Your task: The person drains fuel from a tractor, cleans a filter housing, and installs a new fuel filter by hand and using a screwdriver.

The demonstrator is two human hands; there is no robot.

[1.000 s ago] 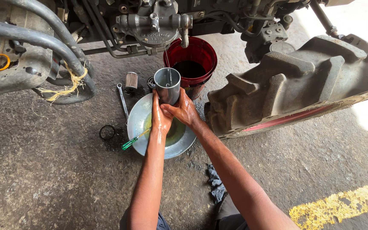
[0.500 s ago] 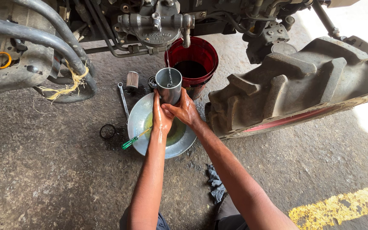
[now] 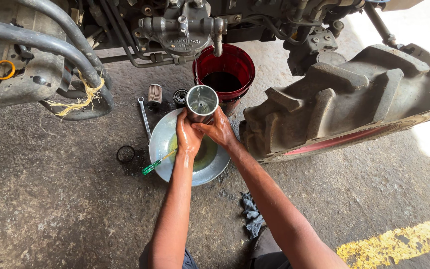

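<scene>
Both my hands grip a shiny metal filter bowl (image 3: 201,103), held upright over a round metal basin (image 3: 167,140) with yellowish fluid in it. My left hand (image 3: 187,135) clasps the bowl's left side from below. My right hand (image 3: 220,129) wraps its right side. The bowl's open mouth faces up, with a centre stem inside. It hangs below the engine's filter housing (image 3: 182,30). A green-handled screwdriver (image 3: 156,163) rests on the basin's left rim.
A red bucket (image 3: 227,67) with dark fluid stands behind the basin. A filter element (image 3: 154,93), a black cap (image 3: 180,96), a spanner (image 3: 144,115) and a black ring (image 3: 125,153) lie on the concrete. A large tractor tyre (image 3: 344,99) is right. A dark rag (image 3: 251,214) lies near.
The bowl and both hands have stayed over the basin, shifting only slightly; the view moved a little.
</scene>
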